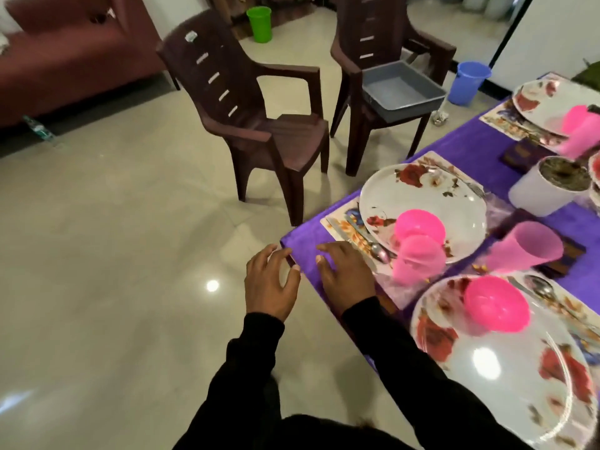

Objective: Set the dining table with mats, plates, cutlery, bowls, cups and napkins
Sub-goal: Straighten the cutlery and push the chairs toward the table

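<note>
A maroon sofa [61, 56] stands at the far left on the pale tiled floor [113, 238], with a green plastic cup [259, 23] on the floor further back. Two brown plastic armchairs follow: the nearer chair [256, 118] has a bare seat, and the second chair [386, 60] carries a grey tray [402, 89] on its seat. A blue bucket [470, 82] sits on the floor beyond it.

The left hand [271, 285] hovers at the corner of the counter, its grip open with fingers spread and lightly bent, holding nothing. Just beside it the right hand [345, 276] lies over the purple tablecloth [480, 141] at the counter's edge, fingers extended and grip open, near a floral place mat [341, 225].

On that mat rest a knife [337, 230] and a spoon [373, 245], touching or just beside a white floral plate [422, 203]. A pink bowl [420, 224] sits upturned on the plate, with a pink cup [418, 261] at the plate's near rim. Further right a second pink cup [526, 248] stands tilted in view, and a white pot [552, 186] sits behind it. The nearest plate [506, 368] holds another pink bowl [496, 303], with a spoon [540, 287] beside it. A far plate [548, 102] lies on its own mat at the top right.
</note>
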